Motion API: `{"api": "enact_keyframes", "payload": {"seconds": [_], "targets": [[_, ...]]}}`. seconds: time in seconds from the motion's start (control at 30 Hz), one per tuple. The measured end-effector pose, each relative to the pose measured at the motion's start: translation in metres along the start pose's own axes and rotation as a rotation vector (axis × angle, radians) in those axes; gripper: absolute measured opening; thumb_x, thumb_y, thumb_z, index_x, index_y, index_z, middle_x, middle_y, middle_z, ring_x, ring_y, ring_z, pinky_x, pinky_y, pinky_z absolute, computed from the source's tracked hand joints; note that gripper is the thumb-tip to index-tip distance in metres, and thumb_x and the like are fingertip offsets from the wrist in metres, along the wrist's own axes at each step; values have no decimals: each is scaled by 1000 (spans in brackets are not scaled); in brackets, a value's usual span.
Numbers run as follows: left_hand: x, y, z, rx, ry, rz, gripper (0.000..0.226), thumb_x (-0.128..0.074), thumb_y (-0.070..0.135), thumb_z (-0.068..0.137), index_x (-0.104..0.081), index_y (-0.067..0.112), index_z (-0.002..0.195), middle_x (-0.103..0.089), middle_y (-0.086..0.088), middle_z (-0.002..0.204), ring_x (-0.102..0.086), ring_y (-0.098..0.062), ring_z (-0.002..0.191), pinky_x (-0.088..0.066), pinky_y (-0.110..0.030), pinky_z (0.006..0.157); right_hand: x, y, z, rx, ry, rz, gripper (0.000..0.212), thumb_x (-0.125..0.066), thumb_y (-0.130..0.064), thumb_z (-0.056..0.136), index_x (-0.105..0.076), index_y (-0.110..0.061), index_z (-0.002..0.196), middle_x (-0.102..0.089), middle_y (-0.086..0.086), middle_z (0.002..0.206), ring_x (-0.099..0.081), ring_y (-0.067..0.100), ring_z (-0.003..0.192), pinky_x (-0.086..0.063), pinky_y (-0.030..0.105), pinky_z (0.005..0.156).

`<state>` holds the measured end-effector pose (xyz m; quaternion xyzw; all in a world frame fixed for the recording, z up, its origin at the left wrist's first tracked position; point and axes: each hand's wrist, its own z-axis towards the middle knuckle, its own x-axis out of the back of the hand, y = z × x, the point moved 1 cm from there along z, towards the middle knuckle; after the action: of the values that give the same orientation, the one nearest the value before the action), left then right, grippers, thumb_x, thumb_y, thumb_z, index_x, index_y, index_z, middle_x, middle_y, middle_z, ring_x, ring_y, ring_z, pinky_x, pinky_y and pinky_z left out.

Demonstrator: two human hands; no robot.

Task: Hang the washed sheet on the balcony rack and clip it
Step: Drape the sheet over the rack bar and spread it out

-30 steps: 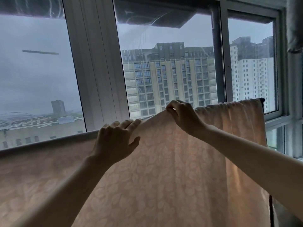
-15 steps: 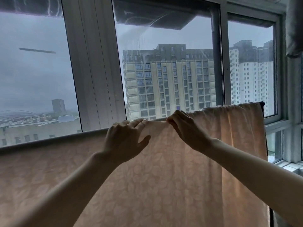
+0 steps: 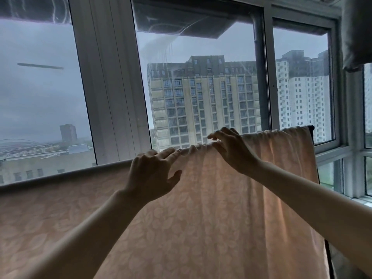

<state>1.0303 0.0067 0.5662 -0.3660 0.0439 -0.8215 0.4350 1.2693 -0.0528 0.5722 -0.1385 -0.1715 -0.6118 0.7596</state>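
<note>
The sheet (image 3: 211, 208) already drapes over the rack (image 3: 312, 127). Left hand (image 3: 153, 174) rests flat on its bunched top, fingers straight; right hand (image 3: 231, 150) has fingers curled, touching the fold (whether pinching, I cannot tell). No clips visible; clipping likely remains.

No legible text, label, brand, number or sign appears in the head view. The sheet (image 3: 201, 218) carries only a woven leaf pattern, without lettering. The building facades (image 3: 203, 105) outside the window show rows of windows but no readable signage.
</note>
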Motion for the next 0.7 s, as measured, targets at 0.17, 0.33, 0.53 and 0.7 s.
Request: {"api": "enact_keyframes", "payload": {"seconds": [0.17, 0.33, 0.53, 0.7], "targets": [[2, -3, -4, 5, 1, -4, 60, -38, 55, 81, -61, 26, 128, -67, 4, 122, -70, -23, 81, -58, -36, 65, -4, -4, 24, -90, -221, 93, 17, -63, -16, 90, -71, -7, 103, -71, 9, 102, -66, 20, 95, -51, 34, 89], [3, -5, -5, 1, 5, 2, 61, -38, 56, 82, -60, 24, 129, -67, 3, 123, -71, -23, 83, -57, -38, 67, -15, -8, 30, -164, -180, 120, 14, -62, -13, 91, -70, -4, 99, -72, 10, 96, -66, 19, 90, -52, 33, 87], [-4, -13, -9, 17, -23, 10, 66, -39, 56, 84, -54, 17, 135, -64, -3, 128, -69, -25, 95, -55, -43, 77, -12, 13, 14, -275, 28, 81, 14, -53, -13, 96, -60, -4, 87, -59, 6, 85, -56, 19, 80, -43, 29, 70], [-5, 0, 1, 33, -46, -25, 67, -31, 58, 84, -55, 20, 134, -66, -1, 124, -69, -25, 92, -56, -44, 74, -3, 24, 4, -235, 24, 45, 13, -53, -13, 96, -61, -5, 91, -57, 3, 88, -52, 14, 81, -35, 19, 69]]}}
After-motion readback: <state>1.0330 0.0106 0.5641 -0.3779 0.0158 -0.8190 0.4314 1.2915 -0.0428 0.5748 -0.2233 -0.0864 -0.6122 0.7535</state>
